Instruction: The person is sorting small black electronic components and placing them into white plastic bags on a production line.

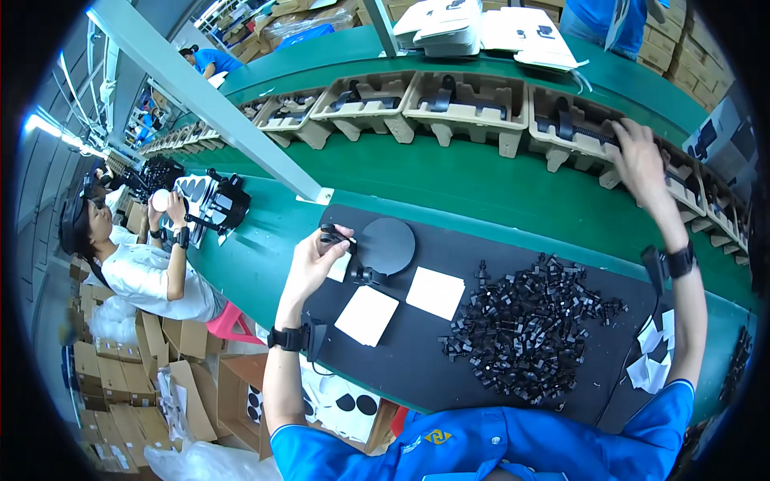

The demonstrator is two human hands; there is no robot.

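My left hand (311, 264) is closed around a black plastic part with a curved end (333, 234), held above the near mat. Just beside it is a flat, round black disc (387, 245), and a small black jointed piece (368, 276) shows below the hand. I cannot tell whether these pieces are joined. Out over the conveyor, my right hand (640, 156) reaches to a brown moulded tray (553, 147) that holds black parts. Its fingers are stretched and apart over the tray's right end, with nothing visible in them.
A large heap of small black parts (529, 329) covers the black mat (417, 353). White sheets (367, 315) lie left of it. Several trays (465, 116) line the green belt. A grey metal post (208, 104) slants across the left, beyond which a co-worker (152, 268) sits.
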